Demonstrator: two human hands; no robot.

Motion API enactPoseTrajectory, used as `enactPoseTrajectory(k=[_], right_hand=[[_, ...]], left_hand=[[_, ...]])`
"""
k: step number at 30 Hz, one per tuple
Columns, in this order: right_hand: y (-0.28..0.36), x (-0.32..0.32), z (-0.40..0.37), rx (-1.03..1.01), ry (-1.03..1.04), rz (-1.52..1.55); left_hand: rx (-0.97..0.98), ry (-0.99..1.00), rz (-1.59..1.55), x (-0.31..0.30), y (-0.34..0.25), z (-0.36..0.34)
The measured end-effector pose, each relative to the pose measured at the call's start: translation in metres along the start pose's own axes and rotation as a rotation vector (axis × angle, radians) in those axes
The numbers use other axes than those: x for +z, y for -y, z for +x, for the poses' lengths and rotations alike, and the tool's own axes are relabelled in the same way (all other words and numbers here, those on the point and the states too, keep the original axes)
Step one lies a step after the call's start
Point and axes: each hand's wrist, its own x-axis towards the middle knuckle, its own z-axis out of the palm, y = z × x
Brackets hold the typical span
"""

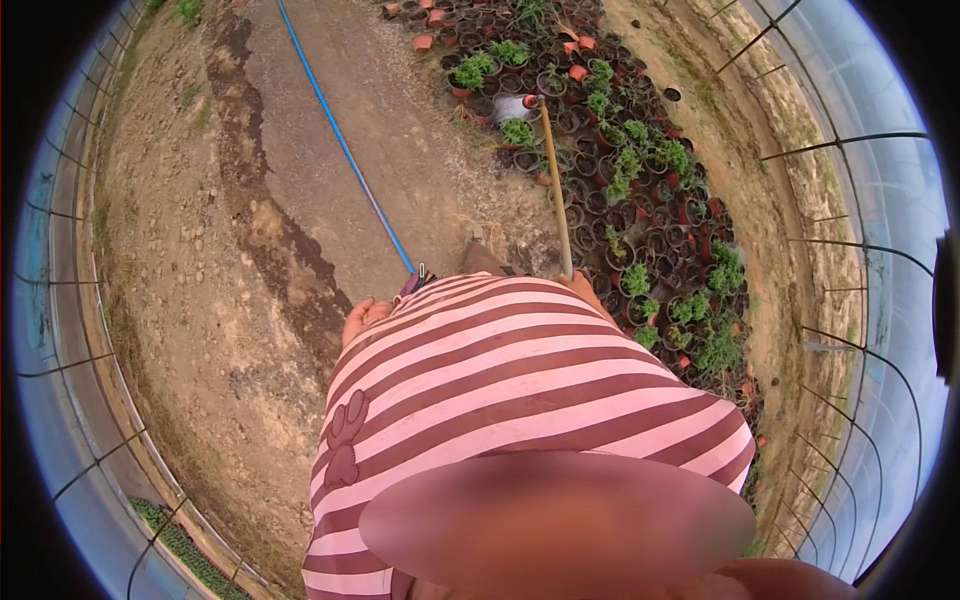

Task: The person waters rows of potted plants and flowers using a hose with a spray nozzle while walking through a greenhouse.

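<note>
My right hand (582,290), partly hidden by the striped shirt, is closed round the near end of a long yellowish watering wand (553,170). The wand reaches forward to a red sprinkler head (531,102), with whitish water spraying from it over the pots. Under the spray grows a green potted plant (517,132). At the left edge of the shirt hangs my left hand (365,318), fingers loosely bent and thumb apart, with nothing visible in it. A blue hose (345,145) runs back along the path and disappears near a dark fitting (422,271) in front of the shirt.
Many black and reddish pots (640,215), some with green plants, crowd the ground at right. A dirt path (300,110) runs ahead, with a dark damp strip (285,235) and rough soil to its left. Curved frame bars (845,140) with clear sheeting rise on both sides.
</note>
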Motion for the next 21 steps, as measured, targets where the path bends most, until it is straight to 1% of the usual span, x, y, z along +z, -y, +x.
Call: enactPoseTrajectory(k=[1, 3, 4, 6, 7, 8, 9, 10, 12, 14, 15, 16, 18, 19, 21], right_hand=[[-0.008, 0.003, 0.005, -0.001, 0.016, -0.030], [-0.021, 0.007, 0.014, -0.004, 0.047, -0.089], [-0.027, 0.009, 0.016, 0.021, 0.061, -0.088], [-0.038, 0.013, 0.022, 0.070, 0.086, -0.083], [-0.040, 0.018, 0.026, 0.078, 0.065, -0.108], [-0.044, 0.018, 0.029, 0.122, 0.071, -0.090], [-0.033, 0.013, 0.020, 0.166, 0.076, -0.071], [-0.022, 0.008, 0.011, 0.210, 0.082, -0.052], [-0.011, 0.003, 0.006, 0.185, 0.043, -0.079], [-0.013, 0.005, 0.016, 0.153, 0.015, -0.122], [-0.006, 0.004, 0.015, 0.101, -0.043, -0.120], [-0.003, -0.006, 0.013, 0.087, -0.035, -0.084], [0.025, -0.021, -0.005, 0.016, -0.104, 0.054], [0.043, -0.030, -0.013, 0.036, -0.118, 0.073], [0.046, -0.034, -0.004, 0.075, -0.127, 0.151]], left_hand=[[-0.065, 0.011, -0.073, 0.003, 0.000, 0.000], [-0.017, -0.006, -0.007, 0.004, 0.002, 0.001], [0.097, -0.033, 0.131, 0.004, 0.004, 0.002], [0.102, -0.021, 0.133, 0.009, 0.009, 0.004], [-0.007, 0.017, -0.004, 0.013, 0.010, 0.002], [0.046, 0.001, 0.065, 0.017, 0.014, 0.001], [0.099, -0.019, 0.136, 0.020, 0.018, 0.000], [0.315, -0.093, 0.412, 0.022, 0.027, 0.001], [0.501, -0.165, 0.636, 0.026, 0.034, 0.003], [0.457, -0.164, 0.575, 0.030, 0.033, 0.003], [0.443, -0.165, 0.566, 0.033, 0.034, 0.003], [0.429, -0.167, 0.557, 0.036, 0.034, 0.003], [0.425, -0.168, 0.541, 0.037, 0.031, 0.007], [0.376, -0.148, 0.499, 0.035, 0.027, 0.008], [0.232, -0.096, 0.367, 0.031, 0.018, 0.013]])
